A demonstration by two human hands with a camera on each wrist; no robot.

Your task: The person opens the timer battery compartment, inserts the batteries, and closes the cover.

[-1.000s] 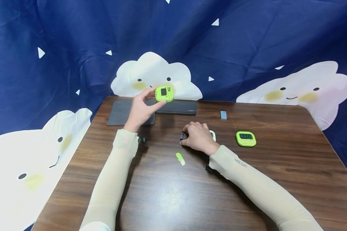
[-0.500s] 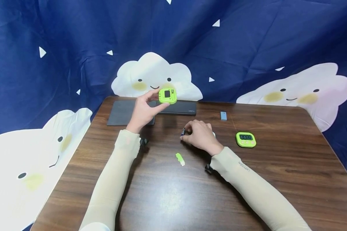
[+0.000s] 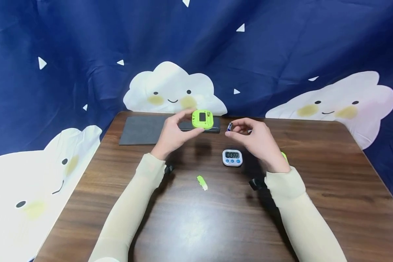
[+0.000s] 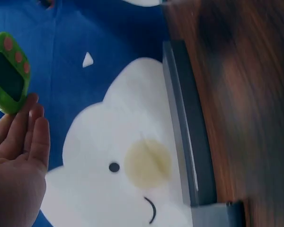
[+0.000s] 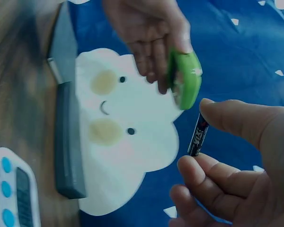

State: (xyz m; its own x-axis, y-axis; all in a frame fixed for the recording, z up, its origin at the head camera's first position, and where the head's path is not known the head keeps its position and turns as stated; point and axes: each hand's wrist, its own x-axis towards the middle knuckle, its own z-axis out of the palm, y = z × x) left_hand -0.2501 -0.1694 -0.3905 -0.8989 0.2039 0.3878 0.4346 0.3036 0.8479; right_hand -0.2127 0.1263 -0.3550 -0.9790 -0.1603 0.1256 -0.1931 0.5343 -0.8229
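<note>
My left hand [image 3: 176, 133] holds a lime-green digital timer [image 3: 202, 124] by its edges, raised above the table. Its back faces the head camera, with the battery slot uncovered; the screen and pink buttons show in the left wrist view. To its right, my right hand [image 3: 259, 140] pinches a small cylindrical battery [image 5: 198, 135] between thumb and fingertip, a short gap from the timer. A green strip-shaped battery cover [image 3: 202, 182] lies on the table below the hands. Under the right hand stands a white timer [image 3: 232, 158] with blue buttons.
A second green timer [image 3: 284, 156] is mostly hidden behind my right wrist. Toward the back of the wooden table [image 3: 190, 225] lie a flat dark-grey slab [image 3: 139, 131] and a black box [image 4: 191, 137]. A blue cloud-print curtain [image 3: 265, 47] hangs behind.
My right hand has lifted the battery off the table and up beside the green timer, uncovering the white timer. My left hand has moved right and slightly down with the green timer.
</note>
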